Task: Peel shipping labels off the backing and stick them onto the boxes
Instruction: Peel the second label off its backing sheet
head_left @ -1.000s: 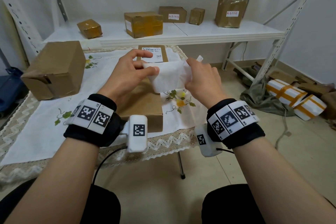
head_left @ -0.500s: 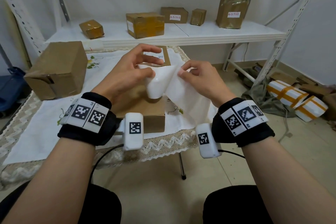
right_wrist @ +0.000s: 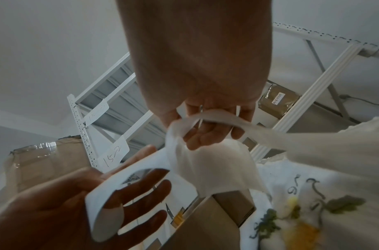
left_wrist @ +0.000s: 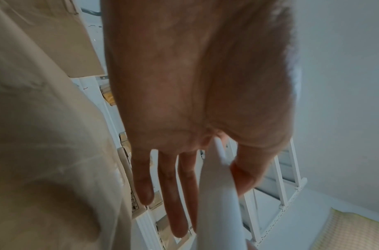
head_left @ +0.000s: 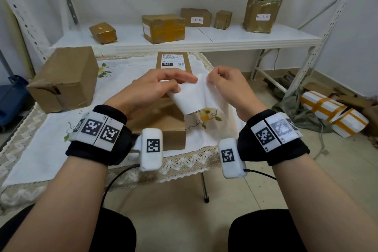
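Both hands are raised above the flat box [head_left: 163, 120] that lies at the near edge of the table [head_left: 41, 161], and the label sheet hangs between them.

The left hand [head_left: 151, 90] holds the label [right_wrist: 111, 184], a stiff white sheet with a dark printed patch on its underside. In the left wrist view the thumb presses the sheet's edge against the forefinger, while the other three fingers [left_wrist: 167, 189] stretch out almost straight beneath it. In the right wrist view the label curls over those spread fingers.

The right hand [head_left: 229, 90] pinches the backing [head_left: 194, 96], a thinner, translucent white sheet, at its top corner with fingertips curled in tight. The backing sags in a soft fold from that pinch towards the left hand and drapes down over the right end of the flat box. The two sheets meet between the hands, just above the box; how far they have parted cannot be told from these views.

Beyond the flat box, further from the person, a second box [head_left: 173, 63] carries a printed shipping label on its top. To the flat box's left stands a bigger plain carton [head_left: 65, 80]. Behind the table, a white shelf [head_left: 245, 41] bears five more taped parcels.
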Tool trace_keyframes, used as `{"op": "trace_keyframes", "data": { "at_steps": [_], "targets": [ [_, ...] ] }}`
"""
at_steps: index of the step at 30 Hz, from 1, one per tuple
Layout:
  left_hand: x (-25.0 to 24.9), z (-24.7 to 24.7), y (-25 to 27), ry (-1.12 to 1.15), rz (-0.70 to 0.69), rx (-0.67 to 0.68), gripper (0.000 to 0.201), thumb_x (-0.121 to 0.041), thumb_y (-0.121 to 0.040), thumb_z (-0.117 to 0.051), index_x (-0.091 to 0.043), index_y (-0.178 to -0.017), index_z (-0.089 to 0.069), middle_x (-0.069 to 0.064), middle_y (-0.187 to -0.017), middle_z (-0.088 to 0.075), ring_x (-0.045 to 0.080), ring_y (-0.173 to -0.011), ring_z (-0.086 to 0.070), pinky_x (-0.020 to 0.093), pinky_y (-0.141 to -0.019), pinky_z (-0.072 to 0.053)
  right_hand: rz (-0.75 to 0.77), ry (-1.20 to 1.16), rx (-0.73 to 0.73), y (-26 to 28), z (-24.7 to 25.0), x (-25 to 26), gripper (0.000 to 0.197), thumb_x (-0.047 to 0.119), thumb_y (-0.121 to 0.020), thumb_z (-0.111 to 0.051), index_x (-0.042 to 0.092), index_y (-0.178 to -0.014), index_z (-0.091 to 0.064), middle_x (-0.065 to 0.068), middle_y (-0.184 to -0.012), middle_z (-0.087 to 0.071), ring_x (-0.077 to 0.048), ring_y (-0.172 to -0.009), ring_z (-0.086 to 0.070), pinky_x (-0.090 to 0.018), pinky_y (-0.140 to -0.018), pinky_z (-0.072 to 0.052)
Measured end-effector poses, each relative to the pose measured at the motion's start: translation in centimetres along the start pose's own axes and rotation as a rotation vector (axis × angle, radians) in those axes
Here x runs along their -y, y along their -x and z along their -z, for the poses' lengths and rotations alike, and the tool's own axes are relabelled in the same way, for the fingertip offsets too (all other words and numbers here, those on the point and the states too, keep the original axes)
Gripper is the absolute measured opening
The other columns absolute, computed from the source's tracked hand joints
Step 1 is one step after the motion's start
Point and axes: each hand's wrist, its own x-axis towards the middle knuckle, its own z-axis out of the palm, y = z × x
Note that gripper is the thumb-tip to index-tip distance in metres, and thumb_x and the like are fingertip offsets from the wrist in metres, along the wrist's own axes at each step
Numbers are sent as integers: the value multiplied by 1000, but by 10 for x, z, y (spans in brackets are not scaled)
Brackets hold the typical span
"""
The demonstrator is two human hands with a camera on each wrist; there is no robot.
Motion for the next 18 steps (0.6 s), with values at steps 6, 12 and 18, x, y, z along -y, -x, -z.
{"op": "trace_keyframes", "data": {
  "at_steps": [6,12,18],
  "targets": [
    [-1,1,0,71,-5,-19,47,5,-95,-46,-25,-111,-78,-8,-135,-65,7,-128,-54,25,-106,-43,-54,-72,39,0,0,1,30,20,-99,-53,22,-70,-57,9,-75,-54,-12,-73,-48,-23,-66,-37],
    [-1,0,0,70,20,-52,44,0,-97,-47,-25,-115,-78,-9,-137,-64,10,-132,-52,36,-118,-38,-115,-192,21,1,1,4,18,15,-97,-54,16,-79,-59,-1,-86,-55,-17,-82,-48,-30,-75,-37],
    [-1,-1,-1,94,37,-101,42,-2,-98,-47,-28,-110,-78,-14,-130,-65,8,-123,-55,32,-113,-43,-170,-262,-48,1,2,2,15,10,-97,-53,13,-82,-54,-5,-83,-47,-17,-76,-41,-25,-61,-33]
  ]
}}
